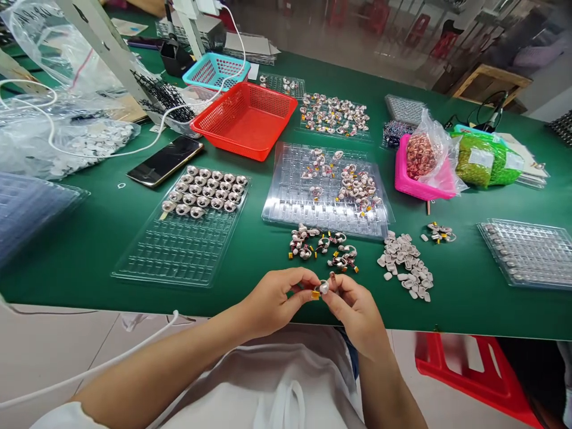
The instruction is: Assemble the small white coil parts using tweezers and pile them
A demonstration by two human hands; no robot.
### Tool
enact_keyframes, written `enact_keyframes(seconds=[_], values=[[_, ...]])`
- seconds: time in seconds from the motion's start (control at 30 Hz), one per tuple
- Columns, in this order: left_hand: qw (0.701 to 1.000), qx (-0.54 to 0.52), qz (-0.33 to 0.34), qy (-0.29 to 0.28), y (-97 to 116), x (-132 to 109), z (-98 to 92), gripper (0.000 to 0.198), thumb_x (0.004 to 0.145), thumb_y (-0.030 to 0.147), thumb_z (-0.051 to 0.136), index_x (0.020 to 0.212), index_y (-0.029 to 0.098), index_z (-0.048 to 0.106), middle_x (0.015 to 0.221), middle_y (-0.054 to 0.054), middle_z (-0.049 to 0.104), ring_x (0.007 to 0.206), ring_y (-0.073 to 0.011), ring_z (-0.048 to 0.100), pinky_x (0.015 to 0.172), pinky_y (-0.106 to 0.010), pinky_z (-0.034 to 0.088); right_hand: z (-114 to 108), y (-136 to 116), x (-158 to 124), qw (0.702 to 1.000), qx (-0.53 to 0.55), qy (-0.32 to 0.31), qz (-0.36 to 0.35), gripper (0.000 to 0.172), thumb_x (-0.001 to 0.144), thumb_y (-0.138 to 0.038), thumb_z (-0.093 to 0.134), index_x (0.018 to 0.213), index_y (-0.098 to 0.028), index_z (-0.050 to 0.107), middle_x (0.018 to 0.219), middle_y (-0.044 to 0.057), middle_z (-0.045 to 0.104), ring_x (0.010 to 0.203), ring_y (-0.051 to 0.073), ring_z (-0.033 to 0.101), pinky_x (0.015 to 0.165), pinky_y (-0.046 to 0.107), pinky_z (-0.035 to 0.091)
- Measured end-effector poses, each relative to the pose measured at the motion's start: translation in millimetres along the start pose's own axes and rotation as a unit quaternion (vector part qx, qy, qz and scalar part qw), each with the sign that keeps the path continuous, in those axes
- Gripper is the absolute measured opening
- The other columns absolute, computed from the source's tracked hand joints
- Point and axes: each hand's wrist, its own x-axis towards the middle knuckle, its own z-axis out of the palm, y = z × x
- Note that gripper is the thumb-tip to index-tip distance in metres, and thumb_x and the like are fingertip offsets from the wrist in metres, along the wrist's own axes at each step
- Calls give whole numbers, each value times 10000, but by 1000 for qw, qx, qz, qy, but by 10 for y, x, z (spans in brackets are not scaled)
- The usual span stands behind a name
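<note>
Near the table's front edge, my left hand (279,301) and my right hand (360,310) meet around a small ring-shaped electronic part (324,288) with a whitish rounded end and a yellow tab. The fingers and thumbs of both hands pinch it from either side, hiding some of it. A small brownish piece (332,277) shows at my right fingertips; its kind is unclear. Just beyond my hands lie loose clusters of similar ring-shaped parts (304,241) with yellow tabs and dark red wires. A pile of small pale grey caps (406,262) sits right of my right hand.
To the left, a clear tray (170,256) holds rows of shiny rounded parts. Stacked trays (286,202) carry more ring parts ahead. Behind stand a red basket (250,122) and a phone (165,161). A pink basket (402,173) and another tray stack (531,253) are at right.
</note>
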Motion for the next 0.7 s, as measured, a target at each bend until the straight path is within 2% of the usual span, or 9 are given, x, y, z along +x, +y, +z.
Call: enact_keyframes(seconds=[0.17, 0.37, 0.7], values=[[998, 64, 29, 5, -14, 0, -10, 163, 913, 197, 557, 959, 200, 713, 912, -56, 770, 811, -190, 685, 747, -264, 513, 55, -5, 24, 1000, 21, 10, 8, 297, 905, -479, 655, 851, -187, 638, 709, -17, 536, 593, 103, 408, 511, 222, 343], [999, 35, -7, -2, -60, 0, -19, 168, 912, 217, 581, 991, 213, 729, 949, -46, 787, 848, -197, 712, 771, -269, 537, 80, 1, 36, 1000, -23, 16, 1, 280, 917, -455, 637, 832, -188, 644, 719, -6, 546, 667, 133, 472, 577, 240, 402], [998, -2, -58, -1, -58, -5, -23, 151, 882, 247, 619, 947, 206, 749, 906, -43, 794, 821, -207, 732, 798, -292, 574, 31, -51, 74, 997, -73, -6, 2, 204, 908, -375, 642, 833, -192, 692, 734, -1, 618, 653, 135, 516, 570, 240, 416]])
